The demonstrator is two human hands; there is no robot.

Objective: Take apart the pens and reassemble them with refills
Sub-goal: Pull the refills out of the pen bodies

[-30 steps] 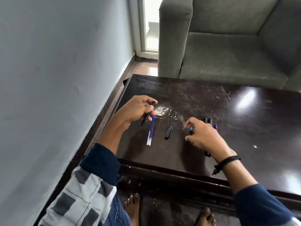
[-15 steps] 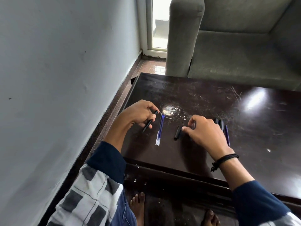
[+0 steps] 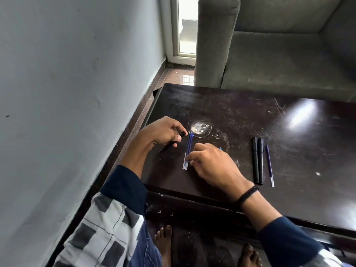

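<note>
Dark scratched table [image 3: 250, 116] by a wall is carrying the work: left hand [image 3: 159, 132] is pinching a black barrel [image 3: 167, 147], while right hand [image 3: 212, 166] is curling over the refills [image 3: 188, 149] lying beside it; whether it is gripping one, I cannot tell. Lifting a single refill and aligning it with the barrel's open end is looking wisest.

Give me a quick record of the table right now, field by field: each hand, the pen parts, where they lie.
left hand: grips a slanted black pen barrel
right hand: fingertips at the blue refills, grip unclear
blue refills: side by side on the table, between the hands
black pens: two, lying parallel, right of the hands, untouched
single refill: just right of the black pens
</note>
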